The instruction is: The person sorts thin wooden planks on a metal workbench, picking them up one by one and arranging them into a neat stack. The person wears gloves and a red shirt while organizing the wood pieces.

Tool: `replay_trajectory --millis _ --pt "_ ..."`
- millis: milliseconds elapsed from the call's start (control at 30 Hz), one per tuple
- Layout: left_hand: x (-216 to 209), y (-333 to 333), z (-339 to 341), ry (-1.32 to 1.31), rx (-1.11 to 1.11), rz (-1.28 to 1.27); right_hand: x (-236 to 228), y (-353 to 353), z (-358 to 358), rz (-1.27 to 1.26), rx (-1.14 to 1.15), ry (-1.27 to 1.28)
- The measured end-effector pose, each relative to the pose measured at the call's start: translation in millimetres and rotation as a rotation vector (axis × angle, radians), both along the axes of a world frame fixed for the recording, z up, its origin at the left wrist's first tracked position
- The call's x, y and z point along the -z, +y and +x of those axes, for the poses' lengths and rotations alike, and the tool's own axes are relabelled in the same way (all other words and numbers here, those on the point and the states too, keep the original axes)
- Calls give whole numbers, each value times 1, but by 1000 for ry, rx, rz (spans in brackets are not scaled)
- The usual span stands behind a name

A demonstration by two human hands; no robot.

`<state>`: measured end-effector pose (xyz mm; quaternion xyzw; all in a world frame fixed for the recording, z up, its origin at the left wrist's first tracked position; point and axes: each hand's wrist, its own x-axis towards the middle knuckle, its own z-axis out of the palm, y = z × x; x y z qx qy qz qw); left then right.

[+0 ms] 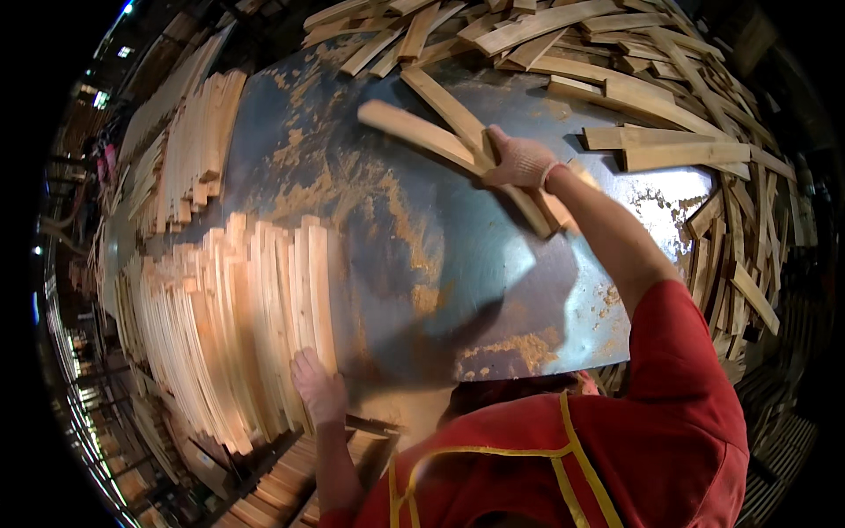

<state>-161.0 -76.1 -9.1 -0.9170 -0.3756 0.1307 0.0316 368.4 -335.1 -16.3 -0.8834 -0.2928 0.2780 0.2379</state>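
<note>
My right hand point(521, 164), in a pale knit glove, is closed around a wooden slat point(421, 134) over the middle of the metal-topped table point(378, 189). A second slat point(449, 101) crosses under the same hand, and pieces of wood stick out below it. To the left stands a row of wooden slats point(238, 326), packed side by side. At the near right end of that row, my left hand point(319, 387) lies with its fingers stretched over the slats' ends.
A jumbled heap of slats point(607, 53) spreads along the far and right sides of the table. Another stacked row point(189, 141) stands at the far left. Sawdust point(519, 352) patches the tabletop. More boards point(286, 484) lie low on the near left.
</note>
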Motion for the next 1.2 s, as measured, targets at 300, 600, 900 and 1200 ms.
replay_trajectory --millis 300,600,900,1200 --pt "-5 -93 148 -506 -116 -746 8 34 -295 250 -82 486" --pt "2 -30 64 7 230 63 59 -158 -212 506 587 220" --pt "6 -45 68 -236 359 157 -6 -220 -190 -365 444 4" --pt "23 -193 176 27 376 -160 28 -272 -61 410 1251 -312"
